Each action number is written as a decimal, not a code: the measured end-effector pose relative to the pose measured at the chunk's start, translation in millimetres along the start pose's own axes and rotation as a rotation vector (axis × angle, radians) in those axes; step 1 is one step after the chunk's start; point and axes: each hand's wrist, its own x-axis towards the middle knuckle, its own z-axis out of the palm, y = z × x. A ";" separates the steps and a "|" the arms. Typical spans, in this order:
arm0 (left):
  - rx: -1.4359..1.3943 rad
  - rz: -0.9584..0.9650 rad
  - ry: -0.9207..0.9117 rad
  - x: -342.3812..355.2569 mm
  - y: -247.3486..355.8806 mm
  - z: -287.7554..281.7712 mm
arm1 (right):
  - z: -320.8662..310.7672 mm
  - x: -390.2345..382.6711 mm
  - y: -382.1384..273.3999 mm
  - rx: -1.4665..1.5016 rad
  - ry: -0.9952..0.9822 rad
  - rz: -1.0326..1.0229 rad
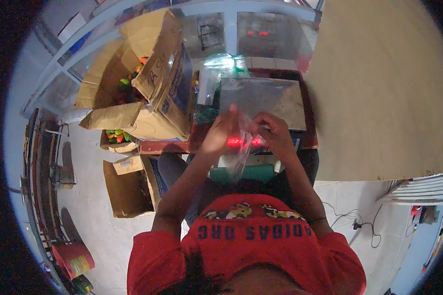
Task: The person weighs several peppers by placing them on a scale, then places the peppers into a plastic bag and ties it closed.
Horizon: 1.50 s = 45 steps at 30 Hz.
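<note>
A thin clear plastic bag [240, 160] hangs between my two hands, in front of a weighing scale. My left hand [223, 130] pinches one side of the bag's upper part, one finger pointing forward. On the other side my right hand [274, 133] has its fingers curled in on the bag's edge. Both hands are over the near edge of the scale's flat grey plate [266, 93]. Red lit digits of the scale's display [235, 141] show through and beside the plastic. I cannot make out anything inside the bag.
The scale stands on a dark red table [310, 140]. At left, a large open cardboard box [157, 73] holds red and green peppers [125, 82]. More plastic bags [225, 63] lie behind the scale. Another box [128, 194] is on the floor. A big tan board [384, 93] blocks the right.
</note>
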 end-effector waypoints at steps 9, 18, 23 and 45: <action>0.249 0.235 -0.138 -0.2 -6.0 -1.9 | 1.9 -2.1 -8.9 -0.097 0.198 -0.093; 0.254 0.115 -0.138 -6.4 -20.3 -10.1 | 8.5 -6.1 7.4 0.003 0.139 -0.055; 0.136 0.055 -0.096 -13.5 -19.9 -8.6 | 10.4 -7.3 3.3 -0.001 0.235 -0.031; 0.061 -0.089 -0.034 -20.0 -35.5 -9.1 | 13.3 -4.8 -19.3 -0.141 0.249 -0.244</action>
